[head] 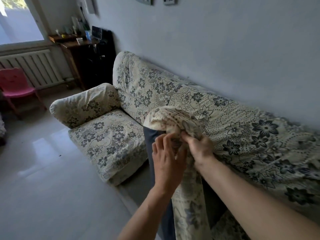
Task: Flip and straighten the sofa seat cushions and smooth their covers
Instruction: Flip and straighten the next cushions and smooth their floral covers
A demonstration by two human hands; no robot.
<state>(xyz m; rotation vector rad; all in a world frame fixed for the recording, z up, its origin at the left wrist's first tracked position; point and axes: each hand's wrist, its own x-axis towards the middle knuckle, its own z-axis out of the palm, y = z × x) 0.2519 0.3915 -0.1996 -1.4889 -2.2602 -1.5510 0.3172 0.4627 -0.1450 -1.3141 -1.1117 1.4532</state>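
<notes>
A sofa in cream fabric with dark blue flowers runs along the wall. Its left seat cushion (107,142) lies flat in place beside the armrest (83,104). In front of me a second seat cushion (152,153) stands on end, its dark blue inner side showing. Its floral cover (173,118) is bunched over the top corner and hangs down the front. My right hand (199,148) grips the gathered cover at that corner. My left hand (166,160) has its fingers curled into the same bunch of fabric. The backrest cover (225,122) is wrinkled.
A pink plastic chair (15,87) stands at the far left by a white radiator (34,66). A dark wooden cabinet (90,61) with small items on top stands beyond the sofa's left end. Glossy pale floor (52,179) spreads to the left.
</notes>
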